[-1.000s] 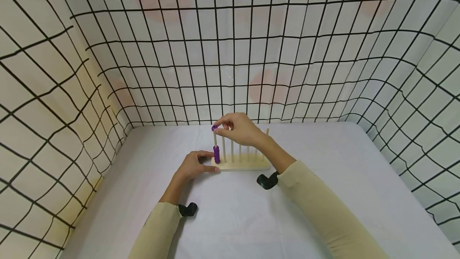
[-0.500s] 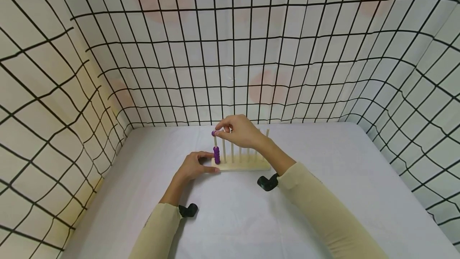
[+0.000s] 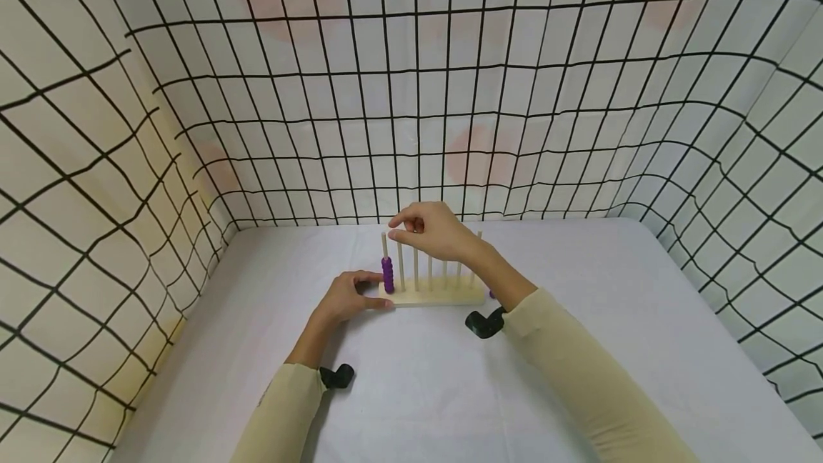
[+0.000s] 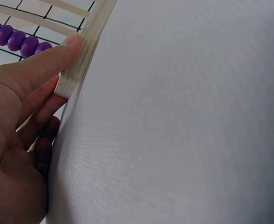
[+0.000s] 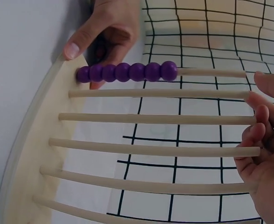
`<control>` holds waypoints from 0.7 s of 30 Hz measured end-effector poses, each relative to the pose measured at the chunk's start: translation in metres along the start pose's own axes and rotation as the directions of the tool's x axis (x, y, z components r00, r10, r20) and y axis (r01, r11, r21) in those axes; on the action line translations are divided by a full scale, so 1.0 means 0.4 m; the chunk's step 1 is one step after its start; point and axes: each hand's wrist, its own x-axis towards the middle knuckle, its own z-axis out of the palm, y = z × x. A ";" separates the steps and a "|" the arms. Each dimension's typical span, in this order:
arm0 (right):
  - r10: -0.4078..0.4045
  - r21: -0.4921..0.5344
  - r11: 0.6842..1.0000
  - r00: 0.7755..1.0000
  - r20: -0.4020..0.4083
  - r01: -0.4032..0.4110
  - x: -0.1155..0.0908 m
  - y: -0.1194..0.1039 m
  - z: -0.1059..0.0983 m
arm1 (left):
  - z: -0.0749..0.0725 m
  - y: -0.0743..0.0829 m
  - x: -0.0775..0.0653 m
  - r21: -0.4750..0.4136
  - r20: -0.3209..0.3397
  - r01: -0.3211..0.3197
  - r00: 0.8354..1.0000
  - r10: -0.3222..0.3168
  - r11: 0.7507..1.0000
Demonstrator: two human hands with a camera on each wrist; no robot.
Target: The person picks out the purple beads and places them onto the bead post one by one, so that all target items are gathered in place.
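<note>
A pale wooden peg rack (image 3: pixel 440 295) with a row of upright rods stands on the table. Its leftmost rod carries a stack of several purple beads (image 3: pixel 388 276), strung from the base upward, with bare wood above them. My left hand (image 3: pixel 343 296) grips the left end of the base, thumb on the front edge (image 4: pixel 71 42) and fingers behind. My right hand (image 3: pixel 432 231) is up at the rod tops, thumb and index finger parted beside the tip of the beaded rod (image 5: pixel 211 72). Nothing shows between those fingertips. The other rods (image 5: pixel 160 119) in view are bare.
A purple bead (image 3: pixel 492 294) shows beside my right wrist, just past the rack's right end, partly hidden by the arm. Black wire grid (image 3: pixel 418 91) backed with white cloth surrounds the white-covered table (image 3: pixel 418 391) at the back and sides.
My right hand lowered a purple bead onto the leftmost rod and let go; the bead joined the stack. The hand then drew slightly up and right. My left hand stayed put.
</note>
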 end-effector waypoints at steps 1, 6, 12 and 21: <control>-0.002 0.012 1.000 1.000 -0.001 0.002 -0.002 0.000 -0.005 | 0.001 0.001 0.000 0.000 0.000 -0.001 1.000 0.001 1.000; -0.001 0.028 1.000 1.000 -0.021 0.001 -0.019 0.000 -0.027 | 0.001 0.005 -0.004 -0.003 0.005 -0.015 1.000 0.015 1.000; 0.016 0.014 1.000 0.995 -0.097 -0.015 -0.050 0.028 -0.059 | 0.002 -0.002 0.000 0.019 0.002 -0.019 1.000 0.019 1.000; 0.074 0.013 0.997 0.987 -0.141 -0.072 -0.107 0.072 -0.107 | 0.003 -0.004 0.003 0.029 0.010 -0.009 1.000 0.008 1.000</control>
